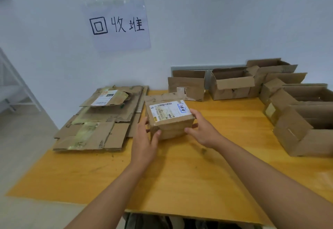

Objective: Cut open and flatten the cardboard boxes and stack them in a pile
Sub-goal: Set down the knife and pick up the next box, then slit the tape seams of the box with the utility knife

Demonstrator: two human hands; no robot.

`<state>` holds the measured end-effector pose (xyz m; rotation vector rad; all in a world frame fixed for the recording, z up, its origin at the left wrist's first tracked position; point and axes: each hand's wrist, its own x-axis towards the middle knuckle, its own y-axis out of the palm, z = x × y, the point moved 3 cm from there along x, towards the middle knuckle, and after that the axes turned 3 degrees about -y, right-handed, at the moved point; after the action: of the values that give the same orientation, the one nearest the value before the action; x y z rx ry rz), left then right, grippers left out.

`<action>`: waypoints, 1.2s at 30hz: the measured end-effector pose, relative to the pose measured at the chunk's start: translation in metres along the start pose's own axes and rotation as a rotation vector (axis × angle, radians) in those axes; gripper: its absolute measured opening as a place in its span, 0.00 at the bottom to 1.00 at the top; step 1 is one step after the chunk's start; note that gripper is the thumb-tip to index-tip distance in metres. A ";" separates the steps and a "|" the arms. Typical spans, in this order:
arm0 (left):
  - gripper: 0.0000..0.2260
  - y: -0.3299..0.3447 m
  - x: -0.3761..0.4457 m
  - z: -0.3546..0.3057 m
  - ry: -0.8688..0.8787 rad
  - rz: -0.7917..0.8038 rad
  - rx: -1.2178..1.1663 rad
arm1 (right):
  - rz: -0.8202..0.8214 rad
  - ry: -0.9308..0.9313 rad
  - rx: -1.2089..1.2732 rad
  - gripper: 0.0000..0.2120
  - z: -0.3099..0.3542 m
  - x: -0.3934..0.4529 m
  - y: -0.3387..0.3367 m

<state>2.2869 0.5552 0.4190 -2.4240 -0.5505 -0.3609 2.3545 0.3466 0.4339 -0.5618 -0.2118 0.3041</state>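
A small closed brown cardboard box [169, 118], bearing a white shipping label [166, 110] with a barcode and a blue-edged sticker on its upper face, was held near the middle of a yellow wooden table [180, 183]. The box was tilted, its labelled face turned up and toward the camera. It was grasped from both sides: the left hand [146, 142] was curled against its left edge, with the thumb laid on the near face, and the right hand [201, 129] was curled round its right edge, with the fingers over the top corner and the thumb on the near face. Whether the underside of the box touched the table could not be told.

Just to the left of the box, a pile of flattened brown cardboard sheets [97, 126], streaked with yellowed tape, lay on the table's left end; a smaller flattened piece with a white label lay on top, at the pile's far end. Along the far edge, against a white wall [216, 21], two open brown cardboard boxes [232, 84] were stood side by side. Further open cardboard boxes [306, 129] were ranged along the right edge. A white paper sign [119, 25] with black handwritten characters was fixed to the wall above the flattened pile.
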 end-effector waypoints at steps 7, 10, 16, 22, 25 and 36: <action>0.23 -0.007 -0.003 0.011 0.031 -0.042 -0.038 | 0.089 0.047 -0.058 0.39 -0.008 -0.008 0.019; 0.22 -0.009 0.003 0.006 0.052 -0.072 -0.015 | 0.116 0.060 -0.202 0.41 -0.011 -0.011 0.011; 0.16 -0.011 0.028 -0.023 0.143 -0.120 0.138 | 0.016 0.341 -0.721 0.27 -0.026 -0.041 -0.024; 0.11 0.002 0.040 -0.055 0.282 -0.054 0.204 | 0.082 0.303 -0.847 0.16 -0.039 -0.054 -0.022; 0.12 0.014 0.043 -0.054 0.290 0.024 0.188 | 0.039 0.262 -0.851 0.12 -0.043 -0.053 -0.024; 0.17 0.021 0.055 -0.038 0.233 0.046 0.059 | -0.492 -0.091 0.046 0.15 -0.023 -0.048 -0.056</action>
<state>2.3404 0.5327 0.4585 -2.2935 -0.3965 -0.5893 2.3290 0.2741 0.4405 -0.4341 -0.4203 -0.1437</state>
